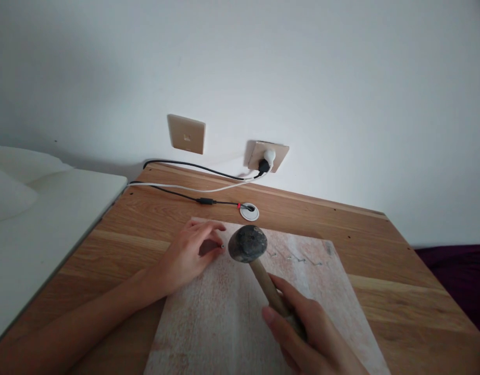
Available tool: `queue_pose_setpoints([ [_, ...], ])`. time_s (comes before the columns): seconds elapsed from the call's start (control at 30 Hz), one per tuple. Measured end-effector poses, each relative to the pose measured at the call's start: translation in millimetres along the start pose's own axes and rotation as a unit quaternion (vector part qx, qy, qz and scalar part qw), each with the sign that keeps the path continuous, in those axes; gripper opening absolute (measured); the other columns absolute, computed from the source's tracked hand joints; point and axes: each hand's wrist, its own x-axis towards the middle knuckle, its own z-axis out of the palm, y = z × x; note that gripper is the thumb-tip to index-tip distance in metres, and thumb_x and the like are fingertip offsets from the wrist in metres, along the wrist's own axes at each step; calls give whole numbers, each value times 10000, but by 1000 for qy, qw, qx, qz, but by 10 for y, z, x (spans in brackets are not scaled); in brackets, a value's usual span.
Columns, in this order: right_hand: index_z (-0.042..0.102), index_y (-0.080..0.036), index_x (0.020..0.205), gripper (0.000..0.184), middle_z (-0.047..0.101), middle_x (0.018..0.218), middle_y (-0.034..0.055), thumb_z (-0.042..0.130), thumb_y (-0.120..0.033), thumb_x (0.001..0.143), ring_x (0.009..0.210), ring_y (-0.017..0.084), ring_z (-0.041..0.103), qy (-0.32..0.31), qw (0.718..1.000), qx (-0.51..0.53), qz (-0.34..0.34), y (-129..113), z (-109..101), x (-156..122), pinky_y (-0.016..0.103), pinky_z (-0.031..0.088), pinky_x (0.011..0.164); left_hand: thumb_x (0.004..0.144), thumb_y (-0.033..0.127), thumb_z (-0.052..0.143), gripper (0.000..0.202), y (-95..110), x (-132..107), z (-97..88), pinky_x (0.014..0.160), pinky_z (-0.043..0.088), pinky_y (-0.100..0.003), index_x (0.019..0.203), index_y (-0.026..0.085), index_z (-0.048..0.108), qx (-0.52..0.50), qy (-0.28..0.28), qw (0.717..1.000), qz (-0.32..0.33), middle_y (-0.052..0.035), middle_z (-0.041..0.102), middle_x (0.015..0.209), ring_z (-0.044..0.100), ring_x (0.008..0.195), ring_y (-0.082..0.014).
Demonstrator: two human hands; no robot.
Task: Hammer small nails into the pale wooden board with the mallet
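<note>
My left hand (pixel 187 251) is at the far left part of a whitish, worn board (pixel 224 312), its thumb and curled fingers around a small nail (pixel 223 246). Only the nail's head shows clearly at the thumb tip. In my right hand (pixel 308 328) is a mallet, gripped by its wooden handle (pixel 268 284). The dark, rounded mallet head (pixel 248 243) is raised just right of the nail and hides part of the board. Several more nails (pixel 289 257) stand in a row across the board's far right, casting thin shadows.
The board lies on a wooden tabletop (pixel 400 302). Behind it are a round cable grommet (pixel 250 211), black and white cables (pixel 185 187), and a wall socket (pixel 281 156) with plugs in it. A white surface (pixel 68 219) borders the left; dark purple cloth (pixel 454 276) lies right.
</note>
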Motion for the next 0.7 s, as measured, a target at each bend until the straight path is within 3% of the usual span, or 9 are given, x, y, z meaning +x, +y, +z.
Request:
queue_pose_setpoints([
  [0.1,641,-232,1520,800,542,591,-32,543,-792,957,531,142,570,-32,999,10,23,-34,24,27,215,444,449,895,72,727,425,-20,-11,4,1004,550,-411,1282,236,662,-23,-11,999,-28,-43,806,1132,713,1104,-241],
  [0.23,618,-208,1545,930,590,683,-10,514,-881,913,559,134,566,-44,998,21,30,-43,84,63,214,448,446,880,59,687,480,-30,-11,4,997,555,-420,1317,253,656,-42,-11,998,-33,-36,798,1129,708,1126,-249],
  [0.37,707,-239,1438,885,670,715,11,495,-914,905,609,143,613,-27,998,42,-42,-34,118,90,245,481,550,883,99,705,463,-11,14,-5,1012,543,-441,1313,265,660,-44,-7,998,-34,-28,793,1128,709,1127,-255],
  [0.47,726,-249,1404,829,716,741,24,523,-889,917,683,161,670,-14,997,48,-52,-41,116,82,259,525,652,874,101,716,451,-10,21,-6,1024,540,-455,1294,261,668,-48,-5,998,-45,-22,794,1088,717,1103,-254],
  [0.6,708,-233,1420,882,651,693,8,502,-916,900,577,140,577,-21,998,48,-24,-29,141,69,231,426,475,884,86,692,459,-39,2,1,1051,546,-464,1307,263,676,-52,-7,997,-52,-31,797,1101,715,1123,-253],
  [0.7,715,-226,1416,927,665,719,13,511,-945,866,590,137,581,-19,998,51,-11,13,178,82,234,465,518,897,89,680,445,-58,-11,7,1052,553,-456,1307,260,684,-43,-3,999,-33,-47,796,1163,698,1168,-259],
])
